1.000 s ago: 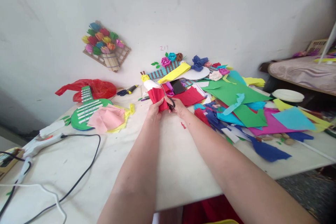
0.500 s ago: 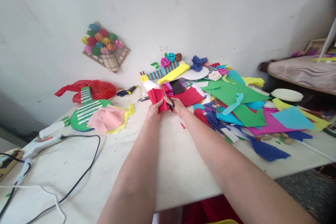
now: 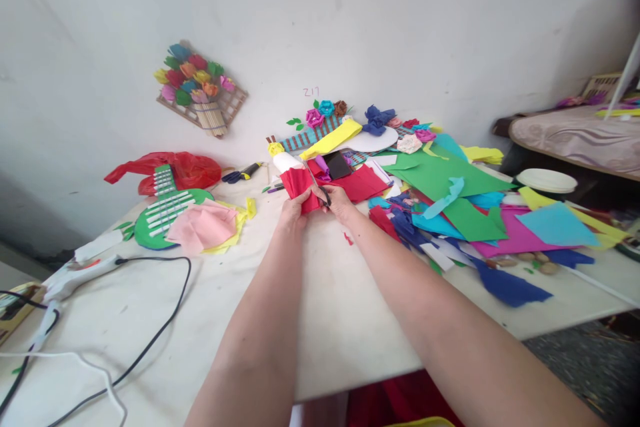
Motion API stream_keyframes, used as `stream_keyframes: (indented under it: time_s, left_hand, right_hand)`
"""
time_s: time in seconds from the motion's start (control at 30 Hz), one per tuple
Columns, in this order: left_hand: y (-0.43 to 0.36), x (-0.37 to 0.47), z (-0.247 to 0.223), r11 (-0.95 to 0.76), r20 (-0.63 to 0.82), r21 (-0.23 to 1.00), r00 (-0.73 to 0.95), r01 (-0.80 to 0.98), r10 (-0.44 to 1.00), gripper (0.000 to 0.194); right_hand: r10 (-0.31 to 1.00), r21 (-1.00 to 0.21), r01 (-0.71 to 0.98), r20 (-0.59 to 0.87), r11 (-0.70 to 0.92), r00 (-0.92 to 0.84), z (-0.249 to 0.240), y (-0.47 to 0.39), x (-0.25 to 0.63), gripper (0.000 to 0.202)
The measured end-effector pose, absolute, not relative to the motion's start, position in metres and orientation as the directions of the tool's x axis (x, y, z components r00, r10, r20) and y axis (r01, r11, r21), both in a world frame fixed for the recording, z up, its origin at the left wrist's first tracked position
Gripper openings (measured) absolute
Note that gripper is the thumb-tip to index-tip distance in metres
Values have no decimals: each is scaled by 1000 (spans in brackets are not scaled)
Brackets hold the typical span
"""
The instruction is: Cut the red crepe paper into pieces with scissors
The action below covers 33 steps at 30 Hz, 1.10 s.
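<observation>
The left hand (image 3: pixel 294 210) has its fingers clamped on the folded red paper (image 3: pixel 296 183), out in front over the tabletop (image 3: pixel 345 320), and the right hand (image 3: pixel 339 203) has its fingers wrapped round the dark handles of the scissors (image 3: pixel 327 197), blades pointing away at the paper's right side! Small red scraps (image 3: pixel 348 238) lie nearer the person, with pink paper (image 3: pixel 205 225) well off left.

Handwritten number (image 3: pixel 311 92), reading 217 or perhaps Z17, thin reddish strokes, on the white wall (image 3: pixel 425 33)
</observation>
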State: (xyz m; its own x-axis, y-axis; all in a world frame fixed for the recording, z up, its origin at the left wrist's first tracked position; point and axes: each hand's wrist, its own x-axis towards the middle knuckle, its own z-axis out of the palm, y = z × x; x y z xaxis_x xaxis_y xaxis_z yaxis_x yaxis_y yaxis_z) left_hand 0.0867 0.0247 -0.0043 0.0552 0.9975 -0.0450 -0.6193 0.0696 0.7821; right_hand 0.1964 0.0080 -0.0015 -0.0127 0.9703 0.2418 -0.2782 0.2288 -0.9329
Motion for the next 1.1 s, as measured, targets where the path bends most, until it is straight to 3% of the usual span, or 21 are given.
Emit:
stream_keyframes:
  time_s: [0.57, 0.77, 0.87, 0.97, 1.1]
  left_hand:
    - [18, 87, 3, 62, -58, 776, 26, -628, 998, 13]
    - [20, 83, 4, -51, -19, 688, -88, -724, 996, 9]
    - [24, 75, 5, -131, -19, 666, -192, -734, 981, 11]
    - [28, 68, 4, -178, -40, 664, -273, -727, 961, 13]
    - [30, 64, 3, -199, -56, 654, -309, -730, 949, 14]
  right_hand:
    - [989, -936, -328, 142, 125, -30, -2, 6, 200, 47]
    - [986, -950, -275, 163, 151, -24, -1, 6, 194, 43]
    - [990, -985, -104, 139, 137, -10, -1, 8, 189, 38]
    - [982, -954, 262, 173, 149, 71, -1, 9, 187, 33]
    - [954, -660, 747, 268, 83, 131, 6, 3, 185, 32]
